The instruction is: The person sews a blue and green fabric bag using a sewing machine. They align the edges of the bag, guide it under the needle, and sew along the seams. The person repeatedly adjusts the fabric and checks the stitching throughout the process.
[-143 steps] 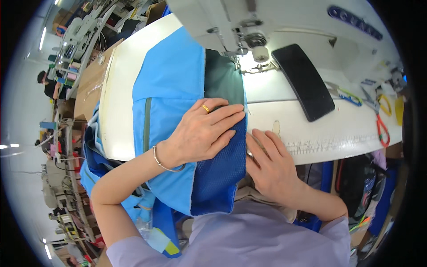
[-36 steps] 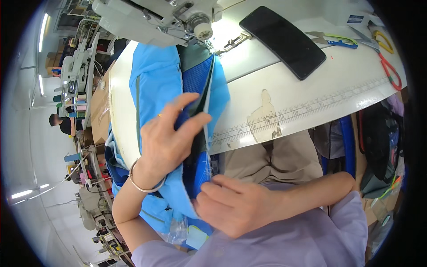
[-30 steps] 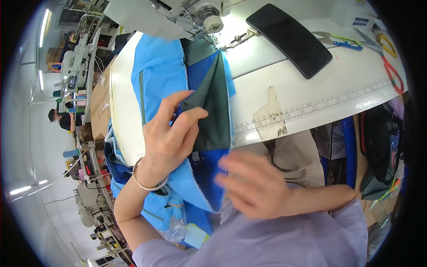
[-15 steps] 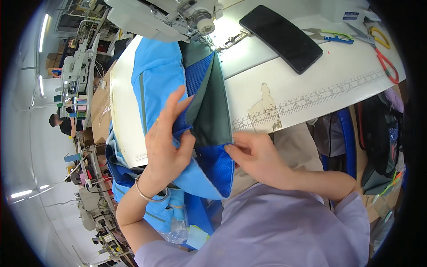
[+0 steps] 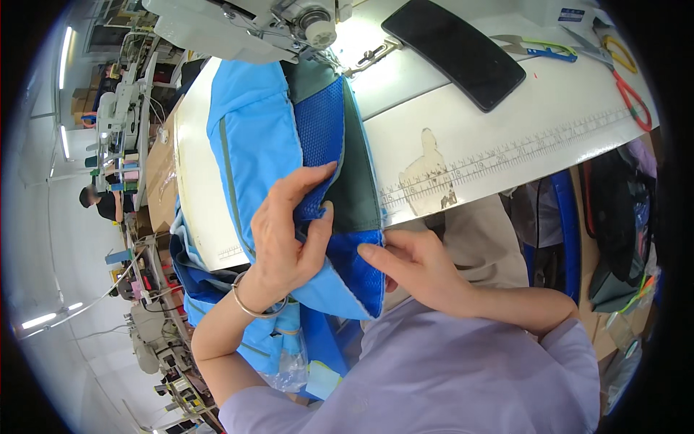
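A light-blue fabric piece (image 5: 253, 137) with blue mesh (image 5: 319, 123) and a dark green panel (image 5: 356, 192) lies across the table, its far end by the needle area of the sewing machine (image 5: 289, 32). My left hand (image 5: 289, 228) pinches a fold of the blue mesh between thumb and fingers. Its wrist wears a bangle. At the panel's right edge, my right hand (image 5: 416, 267) grips the blue mesh border, thumb on top and fingers partly hidden behind the cloth. The near end of the fabric hangs over the table edge.
A black phone (image 5: 455, 54), small thread snips (image 5: 538, 49) and red-handled scissors (image 5: 622, 90) lie on the white table (image 5: 499, 130) with a printed ruler. More blue fabric hangs at the lower left. A person (image 5: 105, 202) is at far left among other machines.
My left hand has moved right and drawn closed from spread fingers into a pinch on the mesh. The mesh now lies flatter, and my right hand has shifted slightly along the edge.
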Demonstrator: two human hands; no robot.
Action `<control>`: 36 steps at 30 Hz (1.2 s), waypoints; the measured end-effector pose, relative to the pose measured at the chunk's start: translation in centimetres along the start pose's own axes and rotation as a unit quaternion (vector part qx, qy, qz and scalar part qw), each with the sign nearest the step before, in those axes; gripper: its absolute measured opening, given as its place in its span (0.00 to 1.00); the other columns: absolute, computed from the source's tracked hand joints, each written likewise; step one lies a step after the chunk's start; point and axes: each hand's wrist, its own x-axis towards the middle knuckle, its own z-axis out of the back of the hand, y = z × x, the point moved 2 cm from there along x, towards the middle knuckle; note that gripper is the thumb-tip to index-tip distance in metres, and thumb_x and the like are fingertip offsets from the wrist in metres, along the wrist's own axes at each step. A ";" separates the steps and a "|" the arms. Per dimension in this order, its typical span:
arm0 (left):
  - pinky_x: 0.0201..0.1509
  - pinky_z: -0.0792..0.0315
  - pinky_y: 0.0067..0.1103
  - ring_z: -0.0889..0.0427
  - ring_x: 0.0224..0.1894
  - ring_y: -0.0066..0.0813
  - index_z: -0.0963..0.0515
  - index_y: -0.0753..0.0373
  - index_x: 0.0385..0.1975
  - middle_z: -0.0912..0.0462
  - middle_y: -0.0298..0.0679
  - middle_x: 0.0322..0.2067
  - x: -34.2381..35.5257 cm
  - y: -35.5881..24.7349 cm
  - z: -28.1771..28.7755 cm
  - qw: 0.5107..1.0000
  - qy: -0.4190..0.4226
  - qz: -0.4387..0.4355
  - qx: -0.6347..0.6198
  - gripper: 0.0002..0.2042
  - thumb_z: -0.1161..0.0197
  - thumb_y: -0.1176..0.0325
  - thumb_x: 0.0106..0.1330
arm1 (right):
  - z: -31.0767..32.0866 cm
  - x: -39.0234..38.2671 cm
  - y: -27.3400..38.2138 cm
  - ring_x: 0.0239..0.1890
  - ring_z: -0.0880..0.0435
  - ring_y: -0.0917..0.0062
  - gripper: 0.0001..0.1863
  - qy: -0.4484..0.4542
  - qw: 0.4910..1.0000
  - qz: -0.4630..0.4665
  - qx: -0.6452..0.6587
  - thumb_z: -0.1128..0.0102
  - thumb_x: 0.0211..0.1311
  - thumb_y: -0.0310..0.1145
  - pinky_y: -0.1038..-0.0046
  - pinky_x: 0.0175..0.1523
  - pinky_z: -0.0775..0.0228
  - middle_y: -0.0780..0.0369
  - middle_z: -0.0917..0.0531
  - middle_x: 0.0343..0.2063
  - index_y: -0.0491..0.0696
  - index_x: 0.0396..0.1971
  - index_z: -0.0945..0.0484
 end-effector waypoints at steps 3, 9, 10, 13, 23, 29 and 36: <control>0.62 0.25 0.30 0.15 0.55 0.41 0.25 0.72 0.51 0.16 0.53 0.54 0.2 0.0 0.3 0.999 0.032 -0.009 0.034 0.14 0.39 0.83 0.66 | 0.1 0.7 -0.6 0.23 0.23 0.89 0.19 -0.018 1.000 -0.021 -0.014 0.38 0.75 0.44 0.81 0.27 0.32 0.67 0.17 0.22 0.39 0.40 0.16; 0.57 0.24 0.27 0.14 0.51 0.40 0.21 0.69 0.46 0.14 0.52 0.52 0.9 -0.2 0.6 0.991 0.051 -0.079 0.090 0.13 0.37 0.84 0.62 | -1.2 0.2 -1.1 0.21 0.24 0.88 0.16 -0.023 0.998 0.059 0.013 0.36 0.74 0.38 0.80 0.25 0.34 0.66 0.19 0.18 0.39 0.32 0.21; 0.54 0.23 0.27 0.13 0.49 0.41 0.20 0.69 0.45 0.13 0.51 0.51 0.8 0.0 0.7 0.993 0.033 -0.080 0.084 0.14 0.36 0.84 0.59 | -1.3 0.3 -0.8 0.20 0.24 0.88 0.16 -0.028 0.998 0.053 0.001 0.36 0.74 0.37 0.79 0.24 0.35 0.66 0.20 0.18 0.39 0.31 0.22; 0.47 0.20 0.28 0.12 0.45 0.43 0.18 0.67 0.43 0.12 0.48 0.49 0.7 0.5 1.0 0.994 -0.008 -0.079 0.070 0.17 0.34 0.84 0.51 | -1.6 1.0 1.2 0.18 0.26 0.88 0.15 -0.036 0.999 0.037 0.019 0.37 0.74 0.34 0.77 0.22 0.37 0.66 0.22 0.16 0.40 0.29 0.25; 0.43 0.22 0.27 0.14 0.40 0.40 0.15 0.66 0.43 0.12 0.46 0.48 0.9 0.7 0.5 0.988 -0.003 -0.112 0.102 0.20 0.33 0.82 0.46 | -0.6 0.7 -0.6 0.13 0.26 0.79 0.18 -0.129 0.962 0.177 -0.163 0.32 0.70 0.35 0.71 0.20 0.39 0.59 0.25 0.11 0.41 0.22 0.24; 0.43 0.23 0.28 0.17 0.39 0.38 0.14 0.65 0.43 0.12 0.42 0.46 1.2 0.6 -0.4 0.976 0.067 -0.146 0.147 0.20 0.31 0.79 0.45 | 0.0 0.6 -1.1 0.10 0.25 0.71 0.16 -0.157 0.941 0.216 -0.210 0.30 0.67 0.34 0.67 0.19 0.38 0.59 0.24 0.10 0.42 0.22 0.22; 0.44 0.23 0.29 0.18 0.39 0.38 0.15 0.64 0.44 0.13 0.41 0.46 1.0 0.7 -1.2 0.971 0.107 -0.138 0.163 0.18 0.29 0.75 0.49 | 0.5 0.2 -2.0 0.11 0.23 0.69 0.15 -0.156 0.926 0.239 -0.247 0.29 0.65 0.35 0.68 0.20 0.34 0.59 0.23 0.11 0.44 0.22 0.22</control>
